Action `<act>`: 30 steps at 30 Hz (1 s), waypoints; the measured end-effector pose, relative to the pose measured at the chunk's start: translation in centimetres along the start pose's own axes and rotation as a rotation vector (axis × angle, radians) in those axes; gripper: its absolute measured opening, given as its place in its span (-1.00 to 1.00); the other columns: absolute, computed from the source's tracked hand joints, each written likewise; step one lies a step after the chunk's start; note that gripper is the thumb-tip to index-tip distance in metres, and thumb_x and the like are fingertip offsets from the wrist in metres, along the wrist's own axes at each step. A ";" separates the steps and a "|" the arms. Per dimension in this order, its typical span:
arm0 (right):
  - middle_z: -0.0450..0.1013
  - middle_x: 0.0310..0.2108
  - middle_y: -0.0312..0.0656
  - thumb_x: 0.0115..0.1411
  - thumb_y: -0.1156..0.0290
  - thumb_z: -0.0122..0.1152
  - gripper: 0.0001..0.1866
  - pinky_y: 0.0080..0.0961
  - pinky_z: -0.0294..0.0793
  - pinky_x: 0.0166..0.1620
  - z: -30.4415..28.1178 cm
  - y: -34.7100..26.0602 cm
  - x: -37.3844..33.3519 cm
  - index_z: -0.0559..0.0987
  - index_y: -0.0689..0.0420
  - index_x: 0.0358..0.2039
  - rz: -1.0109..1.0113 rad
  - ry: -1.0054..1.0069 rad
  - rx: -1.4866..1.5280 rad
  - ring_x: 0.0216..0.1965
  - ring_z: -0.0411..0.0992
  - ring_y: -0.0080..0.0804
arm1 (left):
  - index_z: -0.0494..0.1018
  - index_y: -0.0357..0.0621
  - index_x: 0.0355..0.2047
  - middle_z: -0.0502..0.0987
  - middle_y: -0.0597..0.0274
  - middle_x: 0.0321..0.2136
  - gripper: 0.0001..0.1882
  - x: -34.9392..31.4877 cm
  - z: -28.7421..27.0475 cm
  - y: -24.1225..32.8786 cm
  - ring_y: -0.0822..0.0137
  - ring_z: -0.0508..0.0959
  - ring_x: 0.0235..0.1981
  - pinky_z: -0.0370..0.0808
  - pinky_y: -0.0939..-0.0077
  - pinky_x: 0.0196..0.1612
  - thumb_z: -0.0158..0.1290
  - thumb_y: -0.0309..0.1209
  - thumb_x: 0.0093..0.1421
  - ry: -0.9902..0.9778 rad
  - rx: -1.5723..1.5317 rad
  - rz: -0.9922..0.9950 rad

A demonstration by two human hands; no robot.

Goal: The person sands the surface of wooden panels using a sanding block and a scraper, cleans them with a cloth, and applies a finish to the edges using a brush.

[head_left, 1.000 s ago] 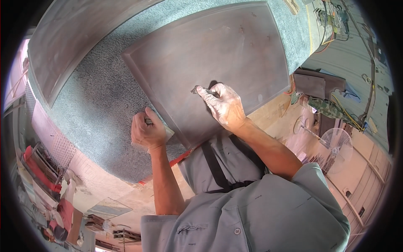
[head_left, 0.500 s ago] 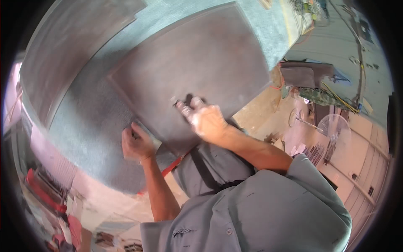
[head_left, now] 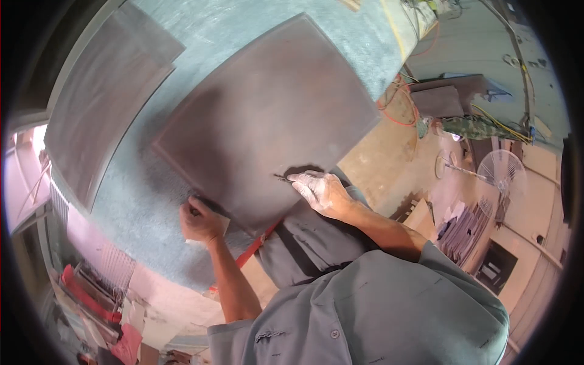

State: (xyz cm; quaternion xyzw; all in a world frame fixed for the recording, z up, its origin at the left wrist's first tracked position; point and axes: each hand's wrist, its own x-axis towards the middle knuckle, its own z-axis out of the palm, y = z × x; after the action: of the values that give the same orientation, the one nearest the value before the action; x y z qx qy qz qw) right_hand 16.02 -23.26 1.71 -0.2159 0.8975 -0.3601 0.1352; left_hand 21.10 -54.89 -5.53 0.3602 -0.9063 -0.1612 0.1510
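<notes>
A large flat grey-brown panel [head_left: 267, 103] lies on a blue cloth-covered table [head_left: 131, 201], one corner pointing toward my body. On its near right part rests my right hand [head_left: 321, 191], whitened with dust. The thumb and fingers are pinched together at the surface, beside a small dark mark or piece that I cannot make out. My left hand [head_left: 201, 220] is curled closed just off the panel's near left edge. A pale flat scrap [head_left: 225, 226] shows beside its palm; what the fingers hold is hidden.
More brown panels [head_left: 109, 91] lie at the table's far left. To the right stand a fan [head_left: 504, 170], a stack of thin sheets [head_left: 465, 231] and a bench with dark boards [head_left: 438, 100]. A red strip [head_left: 258, 243] runs along the near table edge.
My right hand has slid toward me and to the right across the panel. The left hand stays beside the near left edge. The whole view has shifted slightly.
</notes>
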 end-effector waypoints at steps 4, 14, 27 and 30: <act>0.58 -0.41 -0.02 0.46 0.44 0.13 -0.82 -0.24 0.53 -0.25 -4.7 -0.2 -2.3 0.61 0.26 -0.26 0.368 -0.088 0.195 -0.37 0.56 -0.09 | 0.58 -0.05 -0.43 0.63 0.11 -0.48 -0.69 -0.4 0.2 -1.3 -0.05 0.62 -0.46 0.50 0.06 -0.41 0.12 -0.14 0.37 0.001 0.071 0.002; 0.57 0.03 0.12 0.59 0.37 -0.06 -0.70 -0.19 0.71 0.10 -12.6 17.3 4.8 0.54 0.32 -0.20 0.632 0.607 1.521 -0.01 0.64 -0.09 | 0.41 -0.12 -0.55 0.52 0.04 -0.60 -0.55 0.1 -0.6 0.5 -0.11 0.50 -0.58 0.35 -0.01 -0.48 0.06 -0.10 0.41 -0.015 -0.004 0.057; 0.65 -0.26 -0.13 0.54 0.20 0.09 -0.66 -0.42 0.55 -0.11 -11.2 11.5 3.0 0.67 0.22 -0.14 0.548 -0.357 0.850 -0.20 0.57 -0.40 | 0.45 -0.30 -0.55 0.48 0.25 -0.62 -0.49 1.4 -3.6 5.5 0.39 0.35 -0.53 0.37 0.29 -0.40 0.24 -0.12 0.36 -0.124 -0.443 -0.320; 0.51 -0.46 -0.30 0.53 0.16 0.05 -0.66 -0.45 0.43 -0.32 -13.7 15.8 6.0 0.65 0.13 -0.23 0.325 -0.012 0.563 -0.43 0.40 -0.52 | 0.55 -0.25 -0.47 0.58 0.16 -0.58 -0.57 0.6 -1.2 12.4 0.32 0.47 -0.52 0.45 0.28 -0.36 0.29 -0.12 0.32 -0.159 -0.359 -0.221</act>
State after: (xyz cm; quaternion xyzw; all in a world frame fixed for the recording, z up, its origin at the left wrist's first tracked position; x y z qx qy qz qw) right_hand 0.80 -7.92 -0.31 -0.0261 0.7846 -0.5666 0.2505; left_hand 13.62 -47.03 0.62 0.4111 -0.8270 -0.3635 0.1224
